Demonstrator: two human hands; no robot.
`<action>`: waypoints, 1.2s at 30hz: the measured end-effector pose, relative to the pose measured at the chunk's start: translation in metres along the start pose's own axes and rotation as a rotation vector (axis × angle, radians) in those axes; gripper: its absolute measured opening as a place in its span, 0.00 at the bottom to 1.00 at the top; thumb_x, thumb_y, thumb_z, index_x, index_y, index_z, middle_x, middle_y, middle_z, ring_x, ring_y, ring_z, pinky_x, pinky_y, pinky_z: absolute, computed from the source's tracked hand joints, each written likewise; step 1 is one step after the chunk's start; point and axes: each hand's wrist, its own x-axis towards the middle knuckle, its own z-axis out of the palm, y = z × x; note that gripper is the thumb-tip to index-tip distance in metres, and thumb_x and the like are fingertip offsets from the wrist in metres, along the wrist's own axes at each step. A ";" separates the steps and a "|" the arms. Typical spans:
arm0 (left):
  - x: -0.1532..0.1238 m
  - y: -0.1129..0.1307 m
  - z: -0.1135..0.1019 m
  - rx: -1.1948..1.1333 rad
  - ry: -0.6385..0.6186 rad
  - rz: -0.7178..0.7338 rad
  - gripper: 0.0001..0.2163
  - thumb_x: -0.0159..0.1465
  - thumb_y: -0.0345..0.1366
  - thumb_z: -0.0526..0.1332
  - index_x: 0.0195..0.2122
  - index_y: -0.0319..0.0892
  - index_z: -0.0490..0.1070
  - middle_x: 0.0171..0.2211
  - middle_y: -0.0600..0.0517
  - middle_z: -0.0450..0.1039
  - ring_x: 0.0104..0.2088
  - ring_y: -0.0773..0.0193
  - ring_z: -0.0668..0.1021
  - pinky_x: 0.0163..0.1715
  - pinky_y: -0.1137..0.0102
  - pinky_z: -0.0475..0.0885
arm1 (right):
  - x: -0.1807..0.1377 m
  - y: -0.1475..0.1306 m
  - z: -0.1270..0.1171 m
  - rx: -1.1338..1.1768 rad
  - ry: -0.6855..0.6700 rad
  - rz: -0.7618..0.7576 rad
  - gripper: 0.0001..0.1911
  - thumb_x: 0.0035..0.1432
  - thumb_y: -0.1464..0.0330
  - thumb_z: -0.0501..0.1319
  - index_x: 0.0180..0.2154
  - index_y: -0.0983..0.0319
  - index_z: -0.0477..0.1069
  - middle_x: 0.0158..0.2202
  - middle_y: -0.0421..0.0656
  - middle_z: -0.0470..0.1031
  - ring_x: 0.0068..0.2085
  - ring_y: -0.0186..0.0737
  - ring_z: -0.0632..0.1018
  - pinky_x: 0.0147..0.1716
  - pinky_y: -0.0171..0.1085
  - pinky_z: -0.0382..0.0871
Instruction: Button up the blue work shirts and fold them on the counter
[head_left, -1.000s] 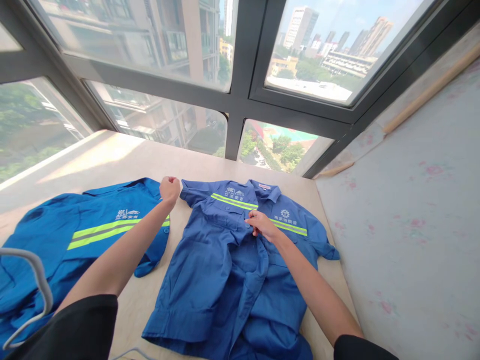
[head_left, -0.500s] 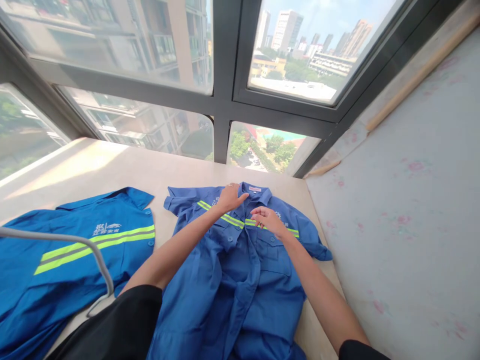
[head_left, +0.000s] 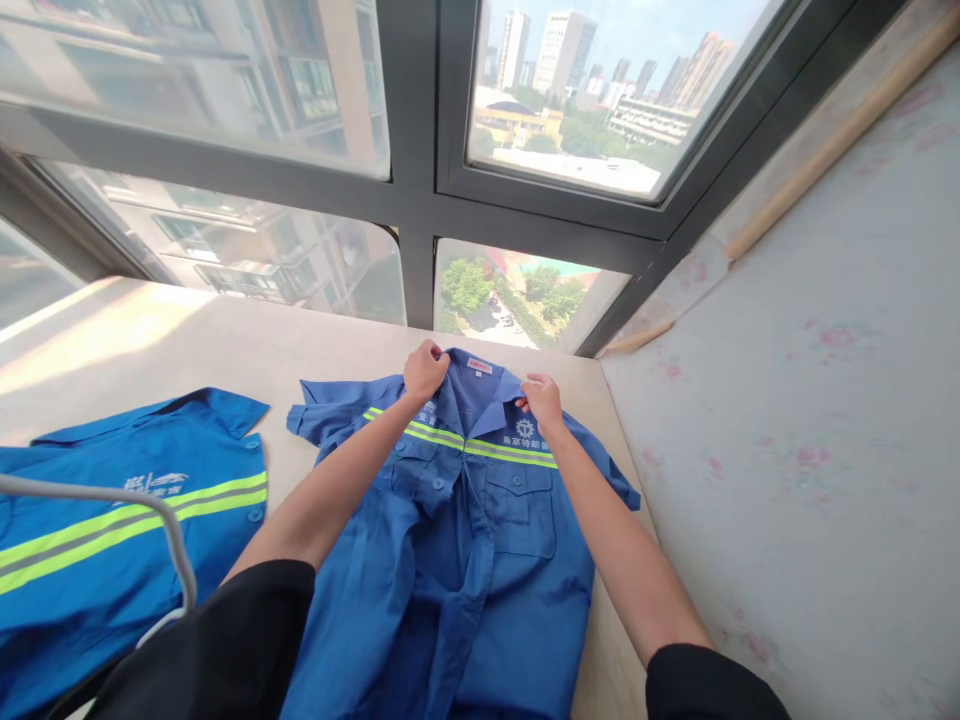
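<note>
A blue short-sleeved work shirt (head_left: 517, 590) lies front side up before me, with a yellow-green reflective stripe across the chest and white printing above it. My left hand (head_left: 426, 370) is closed on the left side of its collar, by the shoulder. On the other side, my right hand (head_left: 541, 400) pinches the collar's right edge between thumb and fingers. The collar is spread apart, showing a small label inside the neck. The shirt's lower end runs out of view at the bottom.
Another blue work shirt (head_left: 202, 540) with the same stripe lies at the left. A grey curved tube (head_left: 171, 525) crosses in front of it. Grey-framed windows (head_left: 420, 210) rise behind the pale sill (head_left: 247, 350). A flower-patterned wall (head_left: 795, 430) bounds the right side.
Both hands have moved to the collar and taken hold of it. The left went up and outward, the right up from the chest, and the collar now lies wider apart. The view has shifted slightly right.
</note>
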 end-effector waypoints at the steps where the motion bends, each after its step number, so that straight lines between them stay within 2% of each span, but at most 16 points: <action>1: 0.004 -0.002 -0.002 -0.084 0.086 -0.054 0.08 0.63 0.38 0.55 0.40 0.42 0.69 0.38 0.47 0.75 0.41 0.58 0.77 0.43 0.66 0.70 | 0.004 -0.003 0.008 0.047 0.003 -0.047 0.25 0.59 0.66 0.60 0.58 0.62 0.61 0.34 0.42 0.78 0.29 0.35 0.79 0.23 0.29 0.72; 3: 0.009 -0.006 -0.004 -0.192 0.199 -0.135 0.10 0.63 0.38 0.56 0.43 0.40 0.67 0.41 0.44 0.73 0.45 0.57 0.76 0.47 0.64 0.69 | 0.010 -0.006 0.023 0.135 -0.051 -0.133 0.27 0.61 0.62 0.59 0.60 0.59 0.58 0.42 0.44 0.78 0.37 0.36 0.81 0.33 0.32 0.77; 5: 0.009 -0.010 -0.006 -0.190 0.233 -0.116 0.14 0.62 0.38 0.57 0.47 0.38 0.64 0.48 0.40 0.70 0.52 0.54 0.72 0.52 0.61 0.67 | 0.013 -0.005 0.035 0.125 -0.119 -0.186 0.28 0.61 0.60 0.60 0.60 0.59 0.58 0.48 0.47 0.77 0.43 0.39 0.81 0.39 0.37 0.78; 8: -0.003 -0.016 -0.007 -0.138 0.255 0.079 0.19 0.60 0.35 0.60 0.52 0.36 0.62 0.53 0.37 0.66 0.59 0.50 0.67 0.58 0.57 0.63 | 0.007 0.003 0.038 -0.035 -0.106 -0.190 0.28 0.60 0.63 0.59 0.60 0.61 0.59 0.51 0.51 0.75 0.46 0.44 0.80 0.43 0.44 0.77; 11: -0.031 -0.020 -0.003 0.039 0.174 0.280 0.21 0.61 0.37 0.58 0.54 0.34 0.63 0.57 0.34 0.64 0.64 0.46 0.62 0.60 0.54 0.60 | -0.012 0.011 0.030 -0.123 -0.028 -0.224 0.28 0.58 0.70 0.57 0.60 0.64 0.61 0.56 0.54 0.71 0.53 0.48 0.75 0.55 0.50 0.70; 12: -0.042 -0.021 -0.001 0.113 0.125 0.325 0.22 0.63 0.39 0.57 0.56 0.33 0.63 0.60 0.33 0.62 0.65 0.45 0.59 0.62 0.53 0.58 | -0.021 0.013 0.027 -0.186 -0.017 -0.292 0.28 0.58 0.71 0.56 0.60 0.64 0.62 0.59 0.54 0.69 0.57 0.49 0.72 0.59 0.51 0.65; 14: -0.066 -0.023 0.006 0.246 0.010 0.407 0.25 0.66 0.43 0.55 0.60 0.32 0.61 0.65 0.33 0.57 0.68 0.44 0.54 0.64 0.51 0.53 | -0.039 0.017 0.025 -0.399 -0.076 -0.542 0.27 0.60 0.72 0.54 0.61 0.63 0.62 0.64 0.52 0.62 0.65 0.48 0.63 0.65 0.50 0.55; 16: -0.088 -0.026 0.012 0.337 -0.101 0.464 0.28 0.67 0.45 0.52 0.63 0.33 0.58 0.68 0.35 0.53 0.69 0.45 0.51 0.65 0.50 0.50 | -0.054 0.023 0.027 -0.687 -0.247 -0.828 0.26 0.63 0.70 0.52 0.62 0.60 0.62 0.67 0.48 0.57 0.68 0.47 0.56 0.67 0.50 0.50; 17: -0.097 -0.028 0.015 0.368 -0.147 0.474 0.28 0.68 0.45 0.51 0.65 0.33 0.57 0.68 0.36 0.51 0.70 0.46 0.50 0.65 0.50 0.49 | -0.059 0.026 0.030 -0.820 -0.341 -0.908 0.26 0.65 0.68 0.52 0.63 0.59 0.62 0.68 0.47 0.57 0.69 0.47 0.55 0.67 0.51 0.49; 20: -0.117 -0.034 0.015 0.404 -0.197 0.464 0.29 0.68 0.44 0.50 0.67 0.33 0.54 0.69 0.36 0.48 0.70 0.46 0.51 0.65 0.50 0.49 | -0.067 0.036 0.036 -1.059 -0.490 -0.851 0.27 0.67 0.61 0.52 0.65 0.60 0.59 0.69 0.49 0.54 0.69 0.50 0.54 0.66 0.55 0.50; 24: -0.139 -0.043 -0.002 0.342 -0.175 0.399 0.29 0.68 0.47 0.51 0.64 0.31 0.59 0.68 0.33 0.51 0.69 0.43 0.52 0.64 0.48 0.53 | -0.071 0.039 0.036 -1.122 -0.460 -0.729 0.30 0.67 0.57 0.52 0.66 0.63 0.57 0.70 0.53 0.51 0.69 0.55 0.53 0.65 0.57 0.49; 26: -0.154 -0.047 -0.015 0.245 -0.210 0.389 0.24 0.68 0.47 0.53 0.58 0.34 0.67 0.63 0.34 0.61 0.66 0.42 0.59 0.62 0.48 0.58 | -0.081 0.038 0.033 -1.069 -0.452 -0.727 0.31 0.66 0.58 0.54 0.65 0.65 0.58 0.69 0.56 0.53 0.69 0.56 0.55 0.65 0.57 0.50; 29: -0.188 -0.053 -0.033 -0.028 -0.217 0.452 0.17 0.68 0.43 0.53 0.51 0.40 0.72 0.53 0.41 0.74 0.59 0.51 0.71 0.58 0.55 0.66 | -0.108 0.041 0.026 -0.875 -0.440 -0.773 0.29 0.66 0.59 0.54 0.64 0.66 0.60 0.67 0.56 0.58 0.67 0.53 0.59 0.65 0.54 0.53; 32: -0.231 -0.055 -0.043 -0.215 -0.069 0.427 0.14 0.66 0.41 0.55 0.49 0.43 0.73 0.49 0.45 0.77 0.54 0.53 0.75 0.56 0.57 0.69 | -0.144 0.052 0.013 -0.654 -0.405 -0.762 0.27 0.65 0.62 0.55 0.63 0.63 0.62 0.64 0.53 0.63 0.65 0.48 0.63 0.65 0.51 0.56; 34: -0.257 -0.053 -0.046 -0.217 0.026 0.346 0.14 0.65 0.37 0.56 0.49 0.42 0.73 0.48 0.44 0.76 0.53 0.53 0.75 0.55 0.57 0.69 | -0.170 0.063 0.002 -0.556 -0.372 -0.699 0.26 0.64 0.64 0.55 0.62 0.62 0.63 0.63 0.52 0.65 0.64 0.46 0.65 0.64 0.51 0.57; 36: -0.277 -0.048 -0.047 -0.143 0.027 0.282 0.15 0.63 0.34 0.57 0.50 0.41 0.72 0.48 0.44 0.75 0.52 0.53 0.75 0.55 0.58 0.69 | -0.194 0.075 -0.010 -0.508 -0.335 -0.628 0.25 0.62 0.66 0.55 0.60 0.62 0.65 0.61 0.51 0.67 0.63 0.46 0.66 0.64 0.51 0.58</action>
